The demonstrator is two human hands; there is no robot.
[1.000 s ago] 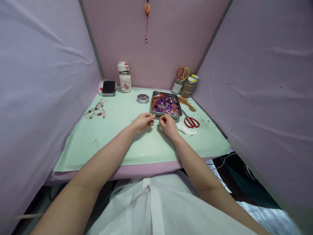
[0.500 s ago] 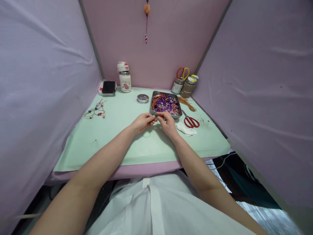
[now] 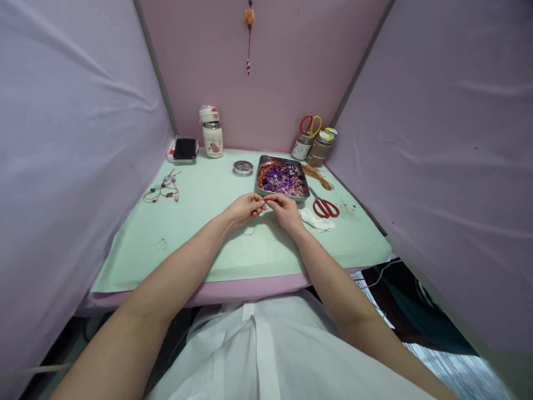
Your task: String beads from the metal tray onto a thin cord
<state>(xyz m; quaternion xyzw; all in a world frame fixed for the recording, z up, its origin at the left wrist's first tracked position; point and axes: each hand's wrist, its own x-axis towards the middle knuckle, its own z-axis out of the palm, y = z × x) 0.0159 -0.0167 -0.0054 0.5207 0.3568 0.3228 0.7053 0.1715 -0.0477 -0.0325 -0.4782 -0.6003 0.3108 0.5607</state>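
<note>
My left hand (image 3: 245,209) and my right hand (image 3: 286,210) meet fingertip to fingertip over the green mat (image 3: 200,239), just in front of a metal tray (image 3: 282,176) full of purple and orange beads. Both hands are pinched closed on something tiny that I cannot make out. A thin thread (image 3: 249,230) loops on the mat below the hands.
Red scissors (image 3: 325,206) and a white cloth scrap (image 3: 317,221) lie right of the hands. A small round tin (image 3: 243,166), a jar (image 3: 212,132), a phone (image 3: 185,149), two pots with scissors (image 3: 313,142), orange cords (image 3: 318,174) and a beaded string (image 3: 163,189) sit around. Fabric walls close in on three sides.
My right hand moved left from a small gap until its fingertips touch those of my left hand. The thread loop on the mat has become visible below them.
</note>
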